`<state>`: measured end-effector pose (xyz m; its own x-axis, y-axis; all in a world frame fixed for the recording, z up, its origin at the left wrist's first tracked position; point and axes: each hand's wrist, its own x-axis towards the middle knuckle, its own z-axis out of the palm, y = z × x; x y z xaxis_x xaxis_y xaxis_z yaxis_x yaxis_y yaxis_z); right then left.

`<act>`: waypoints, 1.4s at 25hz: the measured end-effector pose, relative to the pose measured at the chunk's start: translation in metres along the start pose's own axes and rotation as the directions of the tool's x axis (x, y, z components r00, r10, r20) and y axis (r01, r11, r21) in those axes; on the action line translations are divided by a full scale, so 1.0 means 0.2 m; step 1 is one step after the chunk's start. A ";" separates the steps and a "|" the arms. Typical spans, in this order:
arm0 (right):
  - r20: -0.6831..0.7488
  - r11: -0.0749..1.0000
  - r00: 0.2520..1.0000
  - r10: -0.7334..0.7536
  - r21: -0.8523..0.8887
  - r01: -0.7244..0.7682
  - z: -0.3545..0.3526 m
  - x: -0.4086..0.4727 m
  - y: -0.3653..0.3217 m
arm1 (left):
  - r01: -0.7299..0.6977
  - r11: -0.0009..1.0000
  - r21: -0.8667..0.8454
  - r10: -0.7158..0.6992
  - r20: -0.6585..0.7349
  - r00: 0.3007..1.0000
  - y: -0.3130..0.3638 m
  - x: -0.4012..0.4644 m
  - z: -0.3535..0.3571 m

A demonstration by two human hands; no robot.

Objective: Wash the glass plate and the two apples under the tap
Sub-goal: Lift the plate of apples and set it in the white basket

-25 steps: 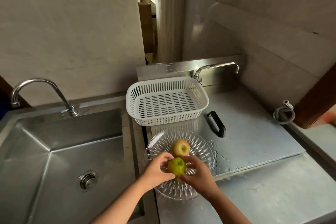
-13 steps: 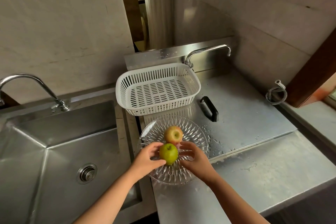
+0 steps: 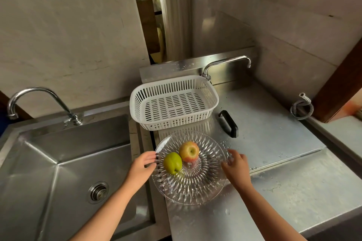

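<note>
A clear cut-glass plate (image 3: 195, 188) lies on the steel counter, right of the sink. A green apple (image 3: 172, 163) rests on its left part, and a red-yellow apple (image 3: 189, 151) sits just behind it, touching it. My left hand (image 3: 142, 168) grips the plate's left rim and my right hand (image 3: 236, 166) grips the right rim. Neither hand touches an apple. The curved tap (image 3: 39, 96) stands at the back left over the steel sink (image 3: 58, 162), with no water running.
A white slotted basket (image 3: 176, 121) stands right behind the plate. A black handle (image 3: 228, 123) sits on the wet steel cover to its right, under a second tap (image 3: 227, 62). A coiled hose (image 3: 301, 106) lies at the far right.
Both hands let go of the green apple, which now rests on the plate. The hands moved apart to the plate's left and right rims.
</note>
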<state>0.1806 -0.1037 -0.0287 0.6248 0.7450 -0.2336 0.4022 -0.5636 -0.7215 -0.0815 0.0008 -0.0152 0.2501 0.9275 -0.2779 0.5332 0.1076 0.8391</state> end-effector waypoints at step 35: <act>0.385 0.930 0.920 -0.076 0.361 -0.073 -0.28 0.33 -0.73 | 0.214 0.897 -0.387 -0.203 0.069 0.977 0.46 0.13 -0.48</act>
<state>0.2008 0.0073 0.0975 0.2866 0.8657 -0.4105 0.0868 -0.4501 -0.8887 -0.1033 0.0696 0.0992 0.1924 0.8593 -0.4740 0.2186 0.4334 0.8743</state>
